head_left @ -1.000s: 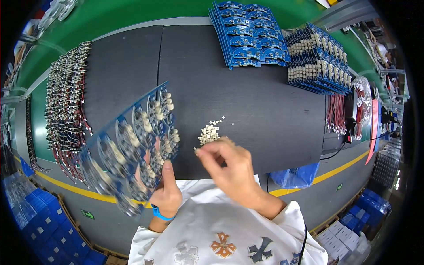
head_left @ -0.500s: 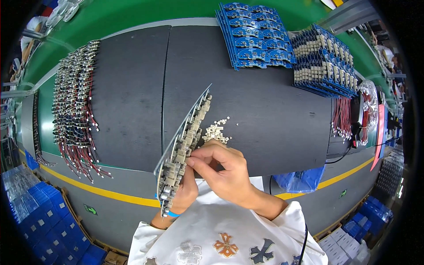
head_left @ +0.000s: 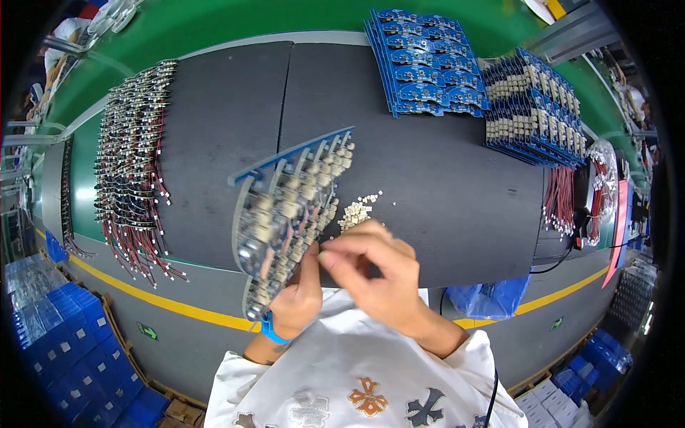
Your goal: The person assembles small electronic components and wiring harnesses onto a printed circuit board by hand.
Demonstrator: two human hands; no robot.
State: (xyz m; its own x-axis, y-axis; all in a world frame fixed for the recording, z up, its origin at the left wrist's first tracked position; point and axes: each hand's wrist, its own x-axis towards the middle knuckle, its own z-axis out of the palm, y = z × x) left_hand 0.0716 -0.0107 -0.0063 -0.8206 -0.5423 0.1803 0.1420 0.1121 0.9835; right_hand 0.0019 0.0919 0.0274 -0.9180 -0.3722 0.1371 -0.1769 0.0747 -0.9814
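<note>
1. Above the matte black counter (head_left: 442, 200), a tilted blue circuit-board panel (head_left: 291, 207) with cream connectors (head_left: 264, 218) sits clamped in the left hand (head_left: 297, 302), long axis slanting away rightward.
2. Right hand's (head_left: 382, 277) grip: thumb and forefinger pressed together — whether they pinch anything, I cannot tell.
3. The panel lies just left of that grip; a loose pile of small cream pieces (head_left: 354, 215), just beyond.

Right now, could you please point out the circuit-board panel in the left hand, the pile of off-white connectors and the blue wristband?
Circuit-board panel (head_left: 290, 207): head view, its component-covered face.
Pile of off-white connectors (head_left: 354, 215): head view, its middle.
Blue wristband (head_left: 269, 329): head view, its outer surface.
</note>
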